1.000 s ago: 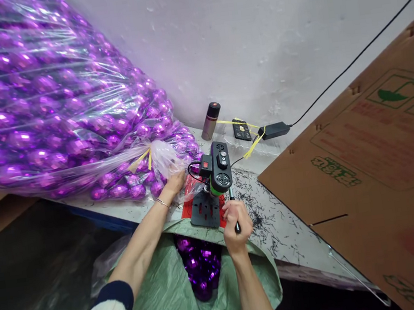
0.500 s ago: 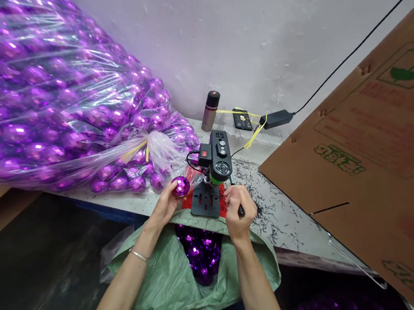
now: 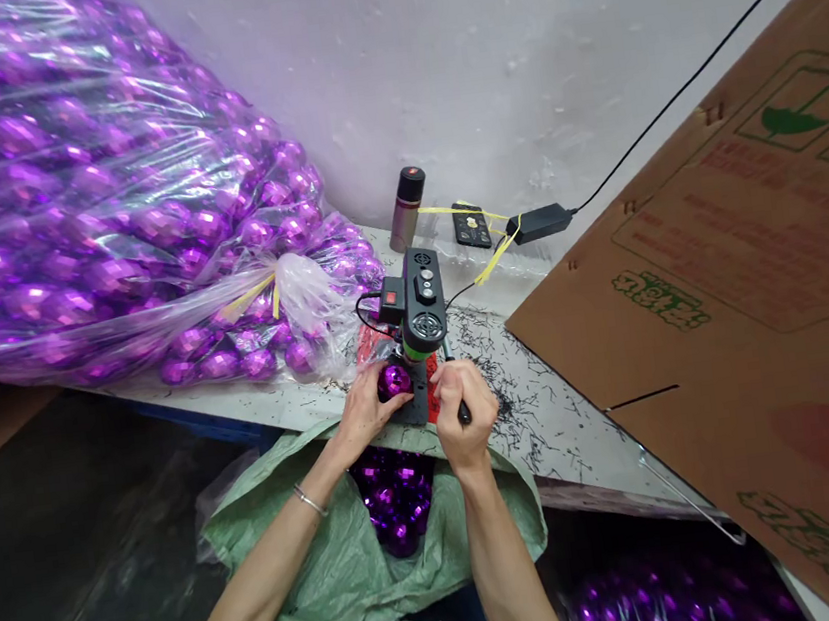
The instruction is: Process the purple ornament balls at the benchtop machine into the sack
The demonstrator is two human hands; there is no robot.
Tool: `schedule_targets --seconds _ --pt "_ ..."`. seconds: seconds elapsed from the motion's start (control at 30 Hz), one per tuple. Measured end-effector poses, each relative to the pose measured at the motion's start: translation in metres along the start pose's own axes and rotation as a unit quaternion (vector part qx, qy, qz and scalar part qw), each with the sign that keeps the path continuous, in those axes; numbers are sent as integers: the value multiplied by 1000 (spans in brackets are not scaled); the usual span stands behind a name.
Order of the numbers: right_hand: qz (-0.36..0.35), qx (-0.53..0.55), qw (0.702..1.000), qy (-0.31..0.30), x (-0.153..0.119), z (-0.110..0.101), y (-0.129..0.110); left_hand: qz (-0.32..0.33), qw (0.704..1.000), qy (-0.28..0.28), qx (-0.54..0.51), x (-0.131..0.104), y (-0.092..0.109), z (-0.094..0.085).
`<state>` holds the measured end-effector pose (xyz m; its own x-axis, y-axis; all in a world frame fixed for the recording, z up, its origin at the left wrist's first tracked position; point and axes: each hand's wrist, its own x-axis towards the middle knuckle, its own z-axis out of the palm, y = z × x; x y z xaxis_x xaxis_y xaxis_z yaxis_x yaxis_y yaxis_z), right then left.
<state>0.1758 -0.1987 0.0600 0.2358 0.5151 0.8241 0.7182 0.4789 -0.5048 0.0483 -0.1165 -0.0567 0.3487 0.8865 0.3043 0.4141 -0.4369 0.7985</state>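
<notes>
My left hand [image 3: 365, 412] grips a shiny purple faceted ball [image 3: 395, 381] over the base plate of a small black bench drill press [image 3: 423, 304]. The ball sits just under the machine's head, and its top faces up. My right hand [image 3: 466, 410] is closed around the black-tipped lever handle [image 3: 464, 413] at the machine's right side. Below both hands, an open green woven sack [image 3: 302, 566] lies against the table edge, with purple balls [image 3: 397, 504] inside it.
A large clear bag of purple balls [image 3: 70, 212] fills the left. Behind the machine stand a spray can [image 3: 407, 209], a black control box [image 3: 472, 226] and a power adapter [image 3: 541, 223]. Dark shavings [image 3: 530, 387] litter the table. A cardboard box [image 3: 746, 300] leans at right.
My left hand has carried the purple ball rightward from beside the machine to under its head. The right hand keeps its grip on the lever handle. The whole view has shifted slightly.
</notes>
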Motion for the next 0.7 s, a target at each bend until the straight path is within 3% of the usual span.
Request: schedule_targets --seconds 0.4,0.7 --pt "4 1 1000 -6 -5 0 3 71 994 -18 85 4 -9 4" --pt "2 4 1000 0 -4 0 2 63 996 -9 59 3 -6 11"
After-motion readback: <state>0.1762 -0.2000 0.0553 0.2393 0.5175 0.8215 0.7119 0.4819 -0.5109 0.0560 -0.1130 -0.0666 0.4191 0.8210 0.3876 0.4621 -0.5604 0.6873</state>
